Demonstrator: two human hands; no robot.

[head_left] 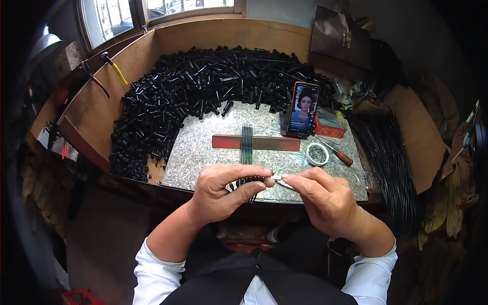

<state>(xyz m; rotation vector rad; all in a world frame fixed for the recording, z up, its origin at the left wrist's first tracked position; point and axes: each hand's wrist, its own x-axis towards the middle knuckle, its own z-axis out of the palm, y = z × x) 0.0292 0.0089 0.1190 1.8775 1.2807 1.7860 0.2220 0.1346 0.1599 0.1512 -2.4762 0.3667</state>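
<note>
Over the near edge of the stone-patterned work board [203,147], my two hands meet with their fingertips almost touching. My left hand [221,188] is closed, thumb and forefinger pinching a small dark, ridged piece [249,179]. A bundle of thin black rods [247,136] lies across a red wooden strip [277,144], its near ends running under my left hand. With the fingertips of my right hand [325,195] I pinch something small; a bit of pale metal shows there, but its kind is unclear. Fingers partly hide both held pieces.
A large heap of black tubular parts [203,81] fills the back and left, inside a wooden surround [112,112]. At the right stand a phone [304,109], a red box [330,124], a white tub of small metal bits [317,154], a screwdriver [344,158] and long black rods [384,162].
</note>
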